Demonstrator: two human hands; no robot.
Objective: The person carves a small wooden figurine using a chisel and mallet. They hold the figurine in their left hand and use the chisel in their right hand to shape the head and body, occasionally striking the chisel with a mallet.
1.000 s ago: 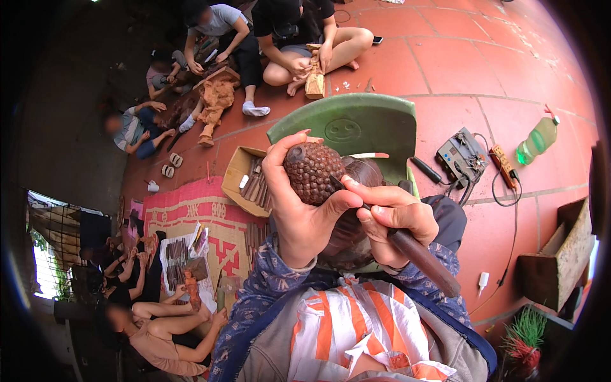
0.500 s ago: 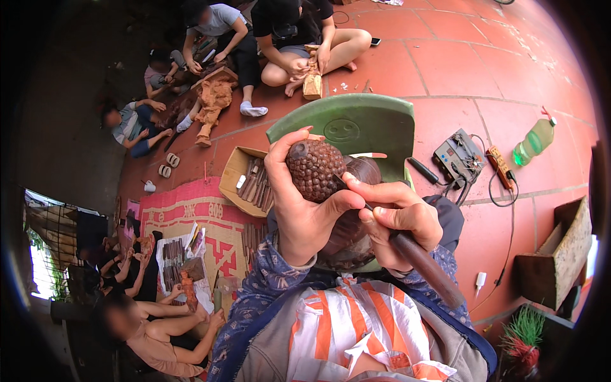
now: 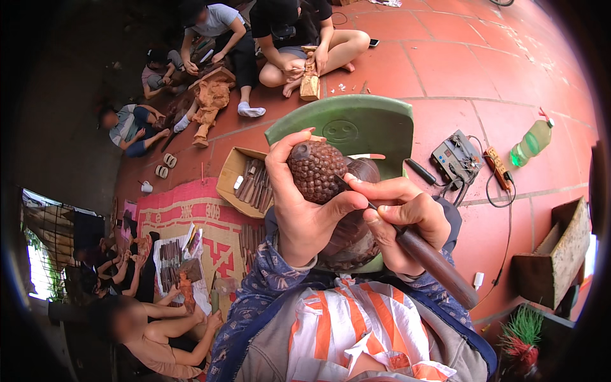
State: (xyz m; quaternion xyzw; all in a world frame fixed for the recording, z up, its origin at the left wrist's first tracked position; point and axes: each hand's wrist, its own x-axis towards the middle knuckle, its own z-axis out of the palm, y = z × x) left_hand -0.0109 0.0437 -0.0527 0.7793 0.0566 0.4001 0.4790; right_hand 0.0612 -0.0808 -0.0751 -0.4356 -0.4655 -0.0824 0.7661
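In my left hand (image 3: pixel 291 223) is the rounded top of a dark wooden carving (image 3: pixel 314 170), covered in rows of knobby beads. My fingers wrap its far left side, and my thumb reaches toward the tool's blade. A carving chisel (image 3: pixel 439 267) with a dark wooden handle is pinched in my right hand (image 3: pixel 407 219). Its thin blade points up and left, with the tip at the right edge of the beaded surface. Smooth dark wood (image 3: pixel 350 245) shows below and behind my hands; the joins between these parts are hidden.
A green plastic chair (image 3: pixel 340 118) stands in front of me. Left lie a cardboard box (image 3: pixel 224 184) of chisels and a patterned mat (image 3: pixel 172 207). On the right are an electrical control box (image 3: pixel 457 156), power strip (image 3: pixel 496 167) and bottle (image 3: pixel 533 143). Several people carve wood nearby.
The chisel's handle end has swung to the right, and my right hand has shifted slightly right with it. The tip stays at the beaded surface. My left hand keeps its hold.
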